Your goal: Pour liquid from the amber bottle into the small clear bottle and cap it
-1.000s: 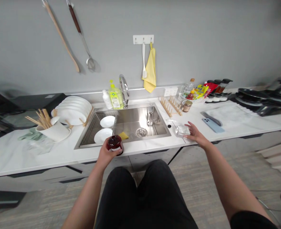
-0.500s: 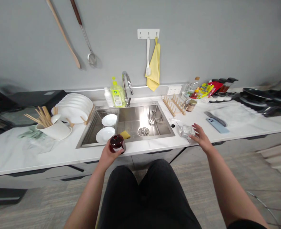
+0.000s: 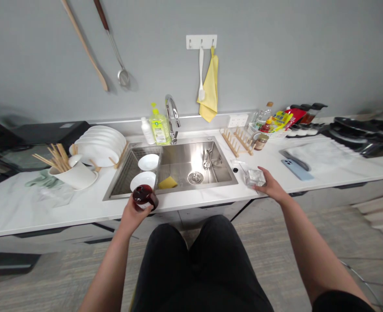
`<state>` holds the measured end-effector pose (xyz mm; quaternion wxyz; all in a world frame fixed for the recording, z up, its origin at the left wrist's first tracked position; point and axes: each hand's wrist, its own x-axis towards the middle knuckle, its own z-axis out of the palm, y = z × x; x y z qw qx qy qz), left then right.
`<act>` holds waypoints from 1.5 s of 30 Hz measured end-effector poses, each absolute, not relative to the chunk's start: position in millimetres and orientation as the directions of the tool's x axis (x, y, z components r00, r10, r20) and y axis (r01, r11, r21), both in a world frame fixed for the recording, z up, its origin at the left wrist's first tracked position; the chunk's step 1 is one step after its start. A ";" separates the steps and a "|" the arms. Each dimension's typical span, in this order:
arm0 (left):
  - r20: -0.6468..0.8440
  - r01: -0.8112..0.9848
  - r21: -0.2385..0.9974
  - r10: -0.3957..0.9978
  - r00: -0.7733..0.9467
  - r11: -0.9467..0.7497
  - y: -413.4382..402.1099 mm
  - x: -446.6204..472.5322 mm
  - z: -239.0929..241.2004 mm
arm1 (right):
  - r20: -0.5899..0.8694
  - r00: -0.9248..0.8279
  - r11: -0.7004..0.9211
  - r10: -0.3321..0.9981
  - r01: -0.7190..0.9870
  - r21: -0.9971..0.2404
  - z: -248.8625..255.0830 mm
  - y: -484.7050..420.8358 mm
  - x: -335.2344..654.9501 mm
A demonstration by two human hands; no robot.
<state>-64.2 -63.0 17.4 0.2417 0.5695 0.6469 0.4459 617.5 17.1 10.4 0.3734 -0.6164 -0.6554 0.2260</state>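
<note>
Left hand [image 3: 135,215] is wrapped round a red bottle [image 3: 145,197] at the sink's [image 3: 184,161] front-left edge. Right of the sink, half-curled right hand [image 3: 269,185] has a clear packet [image 3: 255,177] at its left; grip unconfirmed.

The person wears plain dark trousers [image 3: 158,264], matte and close to black. Over the rounded knees the cloth looks slightly faded, nearer charcoal, and it deepens to black toward the lap, with soft folds between the thighs. At the bottom edge the dark cloth runs together, so where a top might meet the trousers cannot be told. A short black sleeve [image 3: 339,302] shows on the right arm. The forearms [image 3: 111,255] are bare, as are the left hand [image 3: 134,216] and right hand [image 3: 270,185].
</note>
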 end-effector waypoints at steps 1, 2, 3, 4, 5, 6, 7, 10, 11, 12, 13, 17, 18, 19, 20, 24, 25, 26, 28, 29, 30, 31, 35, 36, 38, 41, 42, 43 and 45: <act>0.193 0.522 0.852 0.951 -0.241 -0.040 -63.3 -64.4 16.6 | 0.217 0.037 0.143 0.976 0.642 -0.753 10.5 18.8 617.2; 0.188 0.524 0.851 0.950 -0.248 -0.031 -63.5 -64.2 15.9 | 0.217 0.038 0.142 0.975 0.641 -0.754 10.0 20.5 617.0; 0.181 0.527 0.850 0.950 -0.255 -0.020 -63.7 -63.6 15.5 | 0.212 0.040 0.139 0.976 0.635 -0.760 9.1 22.1 617.1; 0.168 0.530 0.848 0.952 -0.256 -0.007 -63.8 -62.7 15.4 | 0.205 0.040 0.136 0.978 0.622 -0.771 7.8 23.5 617.5; 0.149 0.535 0.845 0.956 -0.252 0.009 -63.9 -61.4 15.6 | 0.196 0.040 0.133 0.980 0.600 -0.788 6.1 24.7 618.0; 0.128 0.540 0.842 0.960 -0.248 0.028 -63.8 -59.6 16.1 | 0.188 0.039 0.132 0.981 0.574 -0.808 4.4 25.7 618.8; 0.108 0.546 0.837 0.964 -0.243 0.044 -63.7 -57.4 16.8 | 0.183 0.039 0.132 0.982 0.549 -0.825 2.6 26.5 619.5; 0.084 0.558 0.828 0.970 -0.230 0.060 -62.2 -48.8 19.3 | 0.187 0.060 0.129 0.980 0.524 -0.842 -1.1 27.7 621.4; 0.090 0.555 0.830 0.970 -0.227 0.053 -61.5 -45.9 20.0 | 0.191 0.071 0.125 0.979 0.528 -0.840 -1.6 27.7 621.6; 0.096 0.548 0.835 0.970 -0.223 0.044 -60.8 -43.4 20.6 | 0.192 0.077 0.123 0.978 0.529 -0.840 -1.7 27.5 621.5; 0.099 0.542 0.840 0.971 -0.219 0.037 -60.2 -41.3 21.0 | 0.190 0.080 0.121 0.979 0.522 -0.844 -1.6 27.2 621.2; 0.098 0.544 0.838 0.971 -0.216 0.037 -59.6 -38.5 21.2 | 0.174 0.074 0.122 0.982 0.453 -0.883 -0.1 25.7 617.6; 0.096 0.549 0.835 0.972 -0.216 0.040 -59.5 -38.7 20.7 | 0.177 0.082 0.123 0.981 0.441 -0.889 0.0 25.4 616.5; 0.092 0.552 0.833 0.972 -0.215 0.043 -59.1 -39.1 20.0 | 0.182 0.093 0.125 0.979 0.433 -0.893 -0.1 25.3 615.4; 0.087 0.553 0.832 0.973 -0.213 0.047 -58.4 -39.6 18.8 | 0.187 0.104 0.127 0.977 0.425 -0.896 -0.4 25.2 614.2; 0.140 0.533 0.846 0.970 -0.199 -0.013 -56.4 -44.0 9.6 | 0.196 0.152 0.123 0.969 0.393 -0.911 0.1 23.0 608.2; 0.191 0.523 0.850 0.961 -0.200 -0.061 -58.4 -45.9 6.2 | 0.208 0.168 0.129 0.964 0.388 -0.913 1.7 21.4 606.0; 0.252 0.515 0.849 0.945 -0.207 -0.113 -62.5 -48.0 2.6 | 0.223 0.183 0.139 0.957 0.386 -0.912 4.2 19.0 603.4; 0.377 0.527 0.827 0.887 -0.265 -0.194 -77.6 -51.8 -4.2 | 0.259 0.203 0.166 0.944 0.388 -0.907 12.3 12.0 597.2; 0.435 0.554 0.806 0.845 -0.312 -0.210 -88.3 -52.6 -6.7 | 0.273 0.205 0.178 0.940 0.386 -0.905 17.6 7.3 593.5; 0.488 0.594 0.778 0.794 -0.363 -0.206 -100.3 -52.1 -8.3 | 0.281 0.200 0.188 0.939 0.384 -0.904 23.5 1.8 589.3; 0.540 0.641 0.743 0.739 -0.403 -0.193 -112.6 -49.6 -8.7 | 0.283 0.189 0.196 0.940 0.382 -0.903 29.7 -4.4 584.6; 0.641 0.711 0.634 0.721 -0.263 -0.304 -147.0 -14.8 3.9 | 0.285 0.124 0.218 0.950 0.388 -0.896 53.3 -35.8 556.9; 0.631 0.676 0.636 0.755 -0.178 -0.373 -149.2 -0.4 9.7 | 0.286 0.106 0.223 0.952 0.393 -0.892 58.2 -44.7 547.0; 0.574 0.561 0.678 0.819 -0.002 -0.474 -146.5 31.7 22.3 | 0.289 0.067 0.237 0.955 0.412 -0.880 66.4 -62.7 523.5; 0.420 0.377 0.800 0.884 0.204 -0.467 -133.1 77.1 38.2 | 0.272 -0.012 0.250 0.962 0.429 -0.868 75.6 -87.0 481.9; 0.366 0.323 0.839 0.894 0.258 -0.437 -128.5 89.2 42.0 | 0.261 -0.044 0.255 0.964 0.414 -0.874 78.0 -93.9 467.6; 0.317 0.275 0.873 0.897 0.307 -0.403 -124.5 99.3 45.2 | 0.256 -0.076 0.265 0.964 0.394 -0.880 80.1 -100.0 453.7; 0.244 0.201 0.920 0.892 0.380 -0.337 -118.7 113.0 49.6 | 0.261 -0.124 0.289 0.957 0.356 -0.889 83.4 -110.2 428.1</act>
